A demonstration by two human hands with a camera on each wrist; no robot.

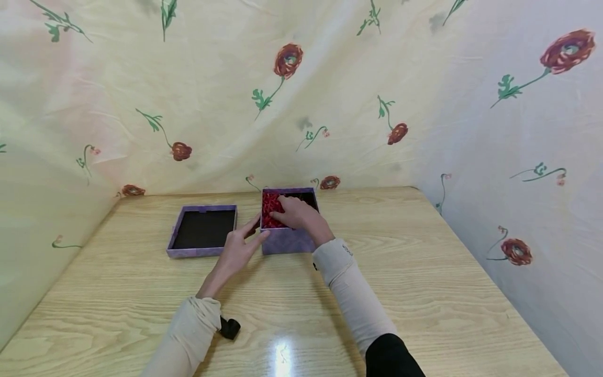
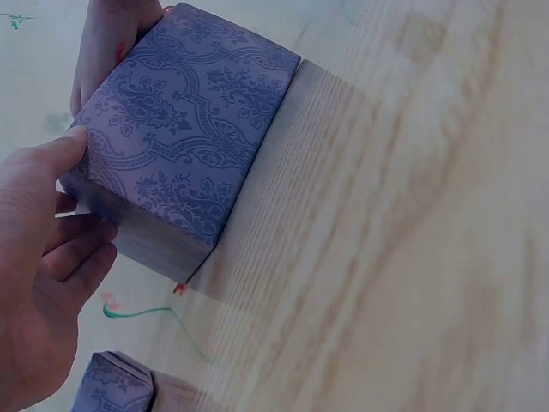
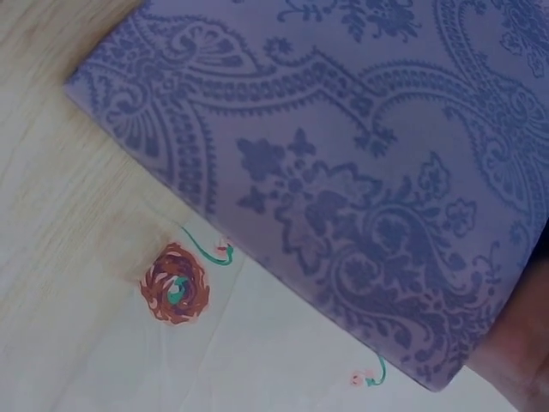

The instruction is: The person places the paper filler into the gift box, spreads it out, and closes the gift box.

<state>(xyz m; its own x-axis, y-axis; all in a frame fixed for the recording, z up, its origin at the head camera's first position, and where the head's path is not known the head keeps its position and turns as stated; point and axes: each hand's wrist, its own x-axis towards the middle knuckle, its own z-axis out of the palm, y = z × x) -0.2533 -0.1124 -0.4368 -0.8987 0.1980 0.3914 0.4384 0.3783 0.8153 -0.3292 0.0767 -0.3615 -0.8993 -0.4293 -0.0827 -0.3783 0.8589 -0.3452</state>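
A purple patterned box (image 1: pixel 289 242) stands without its lid near the back of the table, with red shredded filler (image 1: pixel 268 212) at its left and a dark interior at its right. My left hand (image 1: pixel 237 251) holds the box's front left corner. In the left wrist view its thumb (image 2: pixel 64 150) lies on the front face, and its bent fingers (image 2: pixel 81 249) touch the left side. Over the front rim, my right hand (image 1: pixel 301 214) reaches inside, thumb and fingertips at the red filler. I cannot tell whether they grip any. The right wrist view shows mostly the box's front.
The lid (image 1: pixel 174 253) lies left of the box, dark inner side up. A small black object (image 1: pixel 230 329) shows beside the left sleeve (image 1: pixel 188 327). Flower-patterned cloth (image 1: pixel 212 94) hangs behind and at both sides of the wooden table (image 1: pixel 424 293).
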